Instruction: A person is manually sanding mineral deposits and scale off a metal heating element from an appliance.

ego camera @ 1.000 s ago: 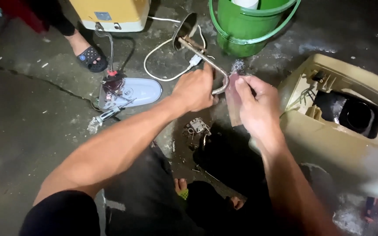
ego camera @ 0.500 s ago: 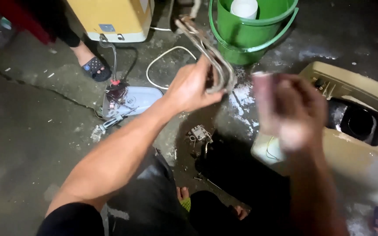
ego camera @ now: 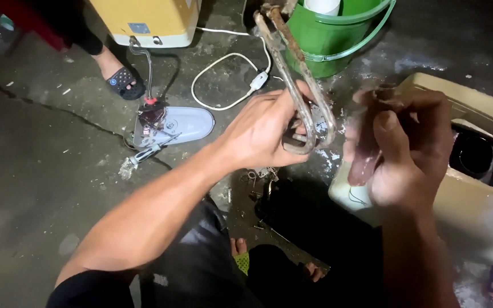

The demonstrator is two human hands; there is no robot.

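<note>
Over a cracked concrete floor (ego camera: 41, 188), left hand (ego camera: 261, 134) is clamped around the bent lower end of a rusty looped heating element (ego camera: 306, 97) — held up with its long legs pointing away toward the green bucket (ego camera: 338, 34), likely so the loop is easy to look at or work on. Right hand (ego camera: 406, 148) is motion-blurred, curled just beside the element's loop, not touching; cannot tell if it pinches anything, though something pale hangs under the fingers. Beige heater casing (ego camera: 486, 199) lies open at right, near that hand. Below the left forearm: a pale blue cover plate (ego camera: 186, 124) with a screwdriver (ego camera: 152, 151) against it, white cord (ego camera: 229, 80), yellow appliance (ego camera: 155, 20) — 1 sandalled foot (ego camera: 122, 80) of another person beside it.
</note>
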